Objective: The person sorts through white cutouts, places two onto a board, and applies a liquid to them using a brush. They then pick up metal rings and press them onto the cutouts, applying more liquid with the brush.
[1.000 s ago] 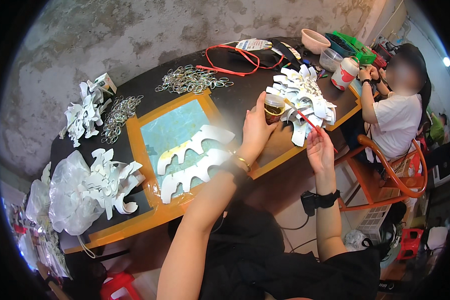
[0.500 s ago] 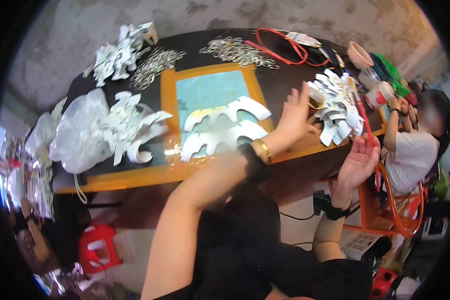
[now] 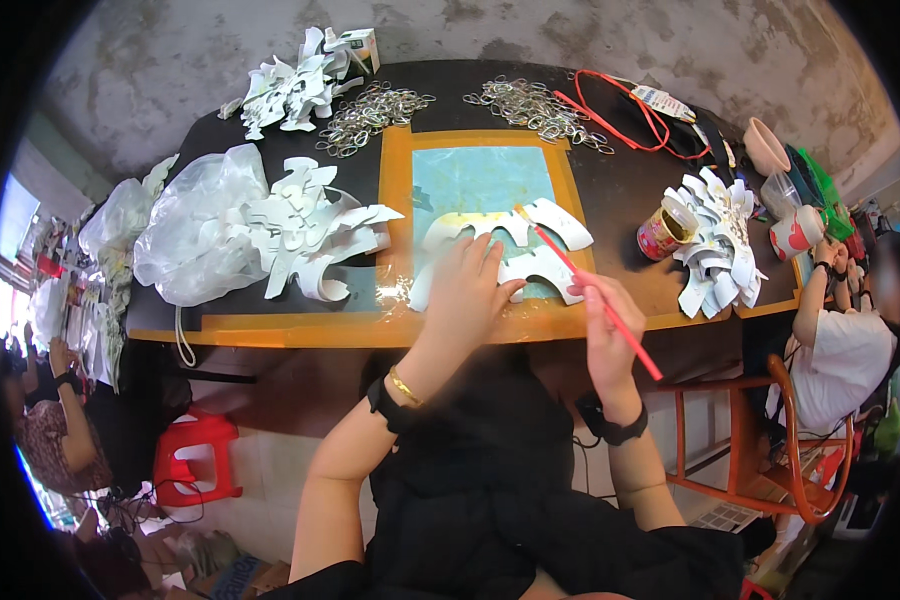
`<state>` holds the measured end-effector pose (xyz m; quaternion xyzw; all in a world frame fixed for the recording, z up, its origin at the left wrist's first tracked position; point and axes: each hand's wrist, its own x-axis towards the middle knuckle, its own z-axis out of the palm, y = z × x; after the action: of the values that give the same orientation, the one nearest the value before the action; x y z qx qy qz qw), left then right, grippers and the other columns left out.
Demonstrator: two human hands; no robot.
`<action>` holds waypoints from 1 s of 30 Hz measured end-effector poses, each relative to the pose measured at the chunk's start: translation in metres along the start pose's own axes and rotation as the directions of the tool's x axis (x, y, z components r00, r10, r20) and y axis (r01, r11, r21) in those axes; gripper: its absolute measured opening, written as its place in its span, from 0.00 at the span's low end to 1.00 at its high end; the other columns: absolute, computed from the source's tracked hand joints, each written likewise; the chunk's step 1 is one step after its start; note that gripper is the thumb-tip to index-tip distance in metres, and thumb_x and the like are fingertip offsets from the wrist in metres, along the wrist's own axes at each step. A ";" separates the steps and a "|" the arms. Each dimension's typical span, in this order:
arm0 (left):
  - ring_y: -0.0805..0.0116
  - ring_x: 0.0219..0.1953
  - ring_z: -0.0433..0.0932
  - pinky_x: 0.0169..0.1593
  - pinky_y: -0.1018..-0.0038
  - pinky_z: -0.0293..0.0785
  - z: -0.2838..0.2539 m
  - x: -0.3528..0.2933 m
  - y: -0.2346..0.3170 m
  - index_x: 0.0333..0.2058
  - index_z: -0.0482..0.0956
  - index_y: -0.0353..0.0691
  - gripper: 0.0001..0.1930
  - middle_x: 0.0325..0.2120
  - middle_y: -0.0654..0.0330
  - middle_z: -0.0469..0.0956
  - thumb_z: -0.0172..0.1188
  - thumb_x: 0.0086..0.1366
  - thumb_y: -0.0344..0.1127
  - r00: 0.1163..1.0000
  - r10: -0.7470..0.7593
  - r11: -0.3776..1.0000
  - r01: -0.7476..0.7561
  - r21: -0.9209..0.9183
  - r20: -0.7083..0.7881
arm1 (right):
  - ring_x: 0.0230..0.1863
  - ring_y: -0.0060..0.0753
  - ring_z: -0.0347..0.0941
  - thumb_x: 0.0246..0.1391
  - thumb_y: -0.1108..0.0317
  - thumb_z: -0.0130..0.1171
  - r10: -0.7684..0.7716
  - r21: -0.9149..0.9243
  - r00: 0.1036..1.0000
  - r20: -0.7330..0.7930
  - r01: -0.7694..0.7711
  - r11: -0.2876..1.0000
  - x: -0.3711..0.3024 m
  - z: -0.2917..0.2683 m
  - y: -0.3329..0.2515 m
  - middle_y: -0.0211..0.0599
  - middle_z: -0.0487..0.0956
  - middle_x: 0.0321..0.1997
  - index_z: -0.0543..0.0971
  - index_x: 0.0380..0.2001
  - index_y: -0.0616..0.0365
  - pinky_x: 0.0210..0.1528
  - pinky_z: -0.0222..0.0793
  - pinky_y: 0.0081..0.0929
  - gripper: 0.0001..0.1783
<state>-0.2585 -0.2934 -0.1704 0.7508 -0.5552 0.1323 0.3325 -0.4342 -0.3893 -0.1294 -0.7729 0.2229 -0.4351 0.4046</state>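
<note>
Two white curved, scalloped pieces lie on a light blue sheet (image 3: 480, 172): a farther piece (image 3: 560, 222) and a nearer piece (image 3: 545, 268). My left hand (image 3: 468, 290) rests over their left part with fingers stretched out, hiding some of both. Between the fingers of my right hand (image 3: 612, 325) is a slim red brush (image 3: 615, 320), slanting to the far left. Its tip reaches the farther piece, where yellowish patches show. To the right of the sheet stands an open jar (image 3: 662, 238) with a colourful label, against a pile of white pieces (image 3: 718, 245).
Orange tape (image 3: 395, 200) borders the sheet. Metal rings lie in a left heap (image 3: 375, 115) and a right heap (image 3: 540, 108). A plastic bag (image 3: 195, 235) and more white pieces (image 3: 305, 235) sit at left. A red cup (image 3: 796, 233) and a person (image 3: 840, 345) are at right.
My left hand has left the jar's side and come left onto the white pieces. The right hand has brought the brush over the table to the farther piece. The view has shifted.
</note>
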 end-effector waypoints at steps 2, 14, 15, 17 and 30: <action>0.47 0.59 0.69 0.60 0.55 0.67 0.008 0.000 -0.002 0.54 0.76 0.31 0.29 0.56 0.47 0.73 0.66 0.61 0.47 1.000 -0.012 1.000 0.012 0.013 -0.008 | 0.39 0.31 0.80 0.64 0.77 0.53 -0.067 -0.088 0.998 0.020 0.069 0.994 0.003 0.010 -0.001 0.43 0.82 0.39 0.81 0.42 0.69 0.45 0.73 0.25 0.09; 0.46 0.59 0.68 0.60 0.55 0.66 0.009 0.004 -0.002 0.57 0.74 0.34 0.30 0.57 0.48 0.72 0.64 0.63 0.49 0.991 -0.071 0.997 0.073 -0.008 0.111 | 0.40 0.39 0.79 0.62 0.77 0.56 -0.087 -0.222 0.992 0.087 0.104 0.969 0.012 0.020 0.007 0.43 0.83 0.37 0.81 0.40 0.66 0.47 0.72 0.29 0.07; 0.46 0.59 0.68 0.60 0.55 0.66 0.009 0.004 -0.002 0.57 0.74 0.34 0.30 0.57 0.48 0.72 0.64 0.63 0.49 0.990 -0.073 0.997 0.075 -0.010 0.117 | 0.40 0.40 0.79 0.61 0.77 0.57 -0.096 -0.250 0.992 0.077 0.112 0.962 0.013 0.018 0.007 0.43 0.83 0.37 0.82 0.39 0.66 0.48 0.72 0.31 0.07; 0.46 0.59 0.68 0.61 0.55 0.66 0.008 0.004 -0.001 0.56 0.75 0.34 0.29 0.57 0.48 0.72 0.64 0.63 0.49 0.989 -0.080 0.996 0.083 -0.021 0.125 | 0.40 0.42 0.78 0.60 0.77 0.57 -0.146 -0.306 0.988 0.058 0.157 0.939 0.014 0.015 0.004 0.44 0.83 0.36 0.82 0.39 0.65 0.50 0.71 0.34 0.06; 0.43 0.59 0.68 0.60 0.54 0.65 0.009 0.004 0.000 0.56 0.74 0.30 0.31 0.56 0.45 0.71 0.63 0.63 0.50 0.993 -0.062 0.998 0.063 0.000 0.103 | 0.36 0.41 0.78 0.62 0.76 0.57 -0.170 -0.269 0.983 0.065 0.181 0.946 0.023 0.022 0.005 0.44 0.83 0.34 0.81 0.37 0.66 0.50 0.71 0.33 0.06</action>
<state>-0.2582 -0.3018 -0.1748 0.7730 -0.5481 0.0821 0.3086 -0.4031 -0.3984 -0.1284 -0.8468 0.2030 -0.4184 0.2581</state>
